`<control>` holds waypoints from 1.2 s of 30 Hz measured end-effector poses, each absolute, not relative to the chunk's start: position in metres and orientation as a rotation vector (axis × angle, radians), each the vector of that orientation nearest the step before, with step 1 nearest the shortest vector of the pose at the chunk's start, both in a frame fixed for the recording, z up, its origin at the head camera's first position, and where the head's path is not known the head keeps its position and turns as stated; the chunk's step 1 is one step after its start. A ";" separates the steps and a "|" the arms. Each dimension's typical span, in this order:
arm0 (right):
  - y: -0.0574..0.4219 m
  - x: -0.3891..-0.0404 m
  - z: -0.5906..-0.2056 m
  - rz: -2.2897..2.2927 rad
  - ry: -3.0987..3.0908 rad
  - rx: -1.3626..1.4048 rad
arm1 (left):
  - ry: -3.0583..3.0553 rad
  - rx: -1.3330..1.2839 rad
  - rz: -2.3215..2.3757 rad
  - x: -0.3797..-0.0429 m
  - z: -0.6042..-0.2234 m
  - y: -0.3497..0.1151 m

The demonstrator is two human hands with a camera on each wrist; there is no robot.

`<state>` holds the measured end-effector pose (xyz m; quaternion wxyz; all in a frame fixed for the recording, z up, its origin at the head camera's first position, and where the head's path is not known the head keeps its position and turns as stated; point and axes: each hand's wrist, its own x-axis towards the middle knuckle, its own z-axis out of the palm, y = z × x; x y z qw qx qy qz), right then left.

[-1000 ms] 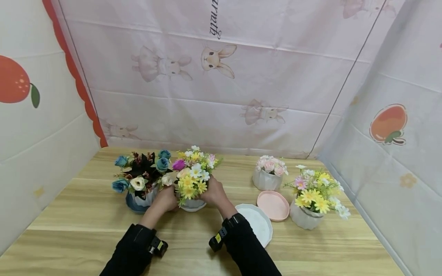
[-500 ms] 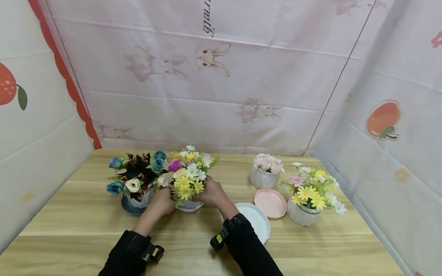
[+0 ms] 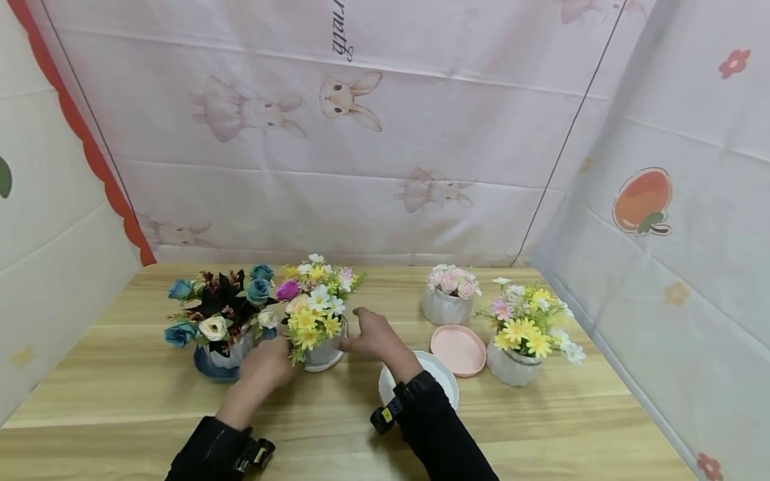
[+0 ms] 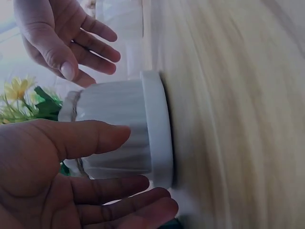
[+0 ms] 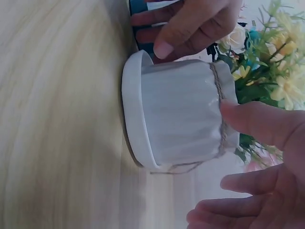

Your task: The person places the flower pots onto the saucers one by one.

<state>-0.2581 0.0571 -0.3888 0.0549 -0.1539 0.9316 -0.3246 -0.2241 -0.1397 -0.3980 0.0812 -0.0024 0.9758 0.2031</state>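
Observation:
A white pot (image 3: 323, 351) with twine round its neck holds yellow, white and purple artificial flowers (image 3: 315, 307). It stands upright on a white saucer (image 5: 133, 105) on the wooden table. My left hand (image 3: 265, 366) is at the pot's left side, its fingers and thumb loosely extended and spread around it. On the opposite side my right hand (image 3: 379, 339) is spread, its thumb close to the twine; whether the thumb touches is unclear. Right beside my left hand, a pot of blue and cream roses (image 3: 219, 307) sits on a blue saucer (image 3: 207, 371).
Beside my right forearm lies a white plate (image 3: 446, 381), partly covered by the sleeve. A pink saucer (image 3: 459, 351) lies behind it. Farther right are a pot of pale pink flowers (image 3: 446, 307) and a pot of yellow daisies (image 3: 515, 367). Printed cloth walls (image 3: 385, 220) bound the table.
Both hands have loosened from the white pot, and the right has drawn away a little. The pot stays on its saucer. The head view has turned slightly to the right.

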 end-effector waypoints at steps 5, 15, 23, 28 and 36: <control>0.066 -0.256 -0.387 -0.964 2.824 -0.500 | 2.921 -0.038 0.592 -0.218 -0.397 -0.134; 0.090 -0.255 -0.389 -0.894 2.833 -0.453 | 2.902 0.044 0.678 -0.208 -0.395 -0.122; 0.108 -0.250 -0.388 -0.921 2.851 -0.391 | 2.818 0.223 0.673 -0.204 -0.393 -0.114; 0.119 -0.250 -0.390 -0.948 2.859 -0.345 | 2.755 0.302 0.652 -0.203 -0.391 -0.104; 0.136 -0.248 -0.390 -0.982 2.844 -0.246 | 2.733 0.356 0.781 -0.207 -0.394 -0.085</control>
